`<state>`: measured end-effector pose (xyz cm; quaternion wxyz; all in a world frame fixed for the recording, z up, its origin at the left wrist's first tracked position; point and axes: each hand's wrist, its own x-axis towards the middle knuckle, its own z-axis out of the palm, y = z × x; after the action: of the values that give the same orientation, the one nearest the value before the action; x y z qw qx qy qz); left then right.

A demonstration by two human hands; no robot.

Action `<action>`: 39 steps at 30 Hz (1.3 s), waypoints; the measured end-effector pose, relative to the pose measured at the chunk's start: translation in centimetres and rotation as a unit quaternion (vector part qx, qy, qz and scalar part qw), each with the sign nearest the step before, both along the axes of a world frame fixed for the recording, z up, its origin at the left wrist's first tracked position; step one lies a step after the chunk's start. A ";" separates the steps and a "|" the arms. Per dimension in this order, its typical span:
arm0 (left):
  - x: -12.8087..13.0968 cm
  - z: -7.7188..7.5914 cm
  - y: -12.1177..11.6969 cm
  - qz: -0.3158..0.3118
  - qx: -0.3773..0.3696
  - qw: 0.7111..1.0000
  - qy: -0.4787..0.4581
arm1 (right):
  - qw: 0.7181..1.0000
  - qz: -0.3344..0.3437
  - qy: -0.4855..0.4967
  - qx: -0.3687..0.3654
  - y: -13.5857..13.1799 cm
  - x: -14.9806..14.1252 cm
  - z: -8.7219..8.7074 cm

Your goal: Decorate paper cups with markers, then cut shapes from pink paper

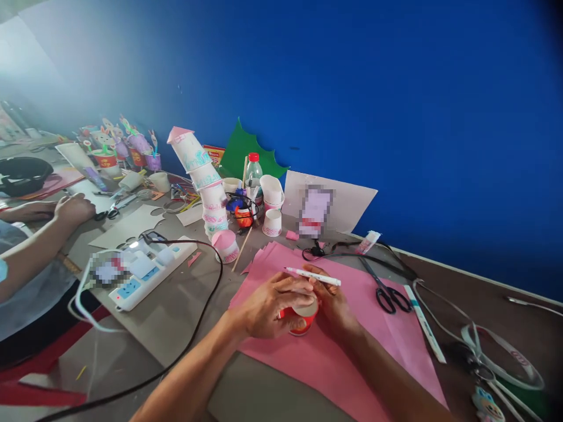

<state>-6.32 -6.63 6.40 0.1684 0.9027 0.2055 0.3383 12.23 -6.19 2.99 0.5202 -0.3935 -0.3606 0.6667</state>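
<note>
A small red paper cup (303,325) is between my two hands, above the pink paper sheets (365,363). My left hand (277,302) wraps its fingers over the cup's left side and rim. My right hand (332,302) is at the cup's right side, with a white marker (319,276) held across its fingers. The marker's dark tip points left, over the left hand's knuckles. Part of the cup is hidden behind the fingers.
Black scissors (391,296) and a white pen (424,322) lie to the right. A leaning tower of paper cups (213,196) stands at the back left. A power strip (149,275) with trailing cables is nearer. Another person's hands (73,211) are at far left.
</note>
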 end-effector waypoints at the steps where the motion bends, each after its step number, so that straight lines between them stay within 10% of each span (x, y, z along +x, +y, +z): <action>1: 0.0 0.0 0.0 -0.001 0.000 1.000 -0.002 | 1.000 0.005 0.006 -0.001 -0.2 -0.3 -0.2; 28: -0.2 0.0 0.1 0.002 -0.002 1.000 -0.008 | 0.997 0.069 0.009 0.025 -0.4 -0.8 -0.9; 39: -0.4 0.7 -0.5 0.040 0.046 0.998 0.030 | 0.994 -0.050 -0.055 0.078 2.0 0.8 -0.5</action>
<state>-6.74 -7.12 7.06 0.1066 0.9102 0.2307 0.3270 13.08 -4.23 2.45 0.5612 -0.4059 -0.4194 0.5869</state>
